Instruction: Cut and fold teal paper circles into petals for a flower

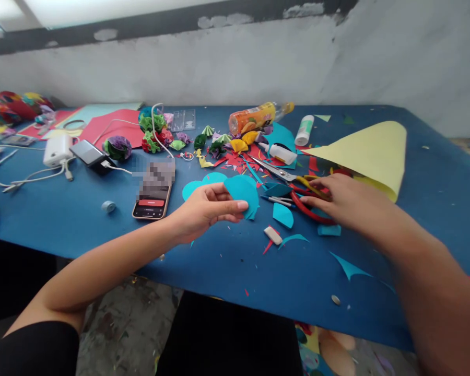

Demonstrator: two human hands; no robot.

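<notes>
My left hand (209, 209) pinches a round turquoise paper piece (243, 194) between thumb and fingers, raised a little above the table. Its edges look layered, but I cannot count the sheets. My right hand (339, 196) is closed around the yellow and red handles of the scissors (278, 171), whose blades point away to the left among paper scraps. Below the blades lie pens (279, 200) and a cut turquoise piece (282, 215). More rounded turquoise paper (191, 189) lies behind my left hand. A white eraser (273, 235) rests nearer the table's front edge.
A phone (152, 196) lies left of my left hand, near a power bank (58, 150) and white cables. Folded paper flowers (152, 122), a juice bottle (254, 116), a glue bottle (281, 153) and a glue stick (304, 130) stand or lie behind. Curled yellow paper (372, 151) sits right.
</notes>
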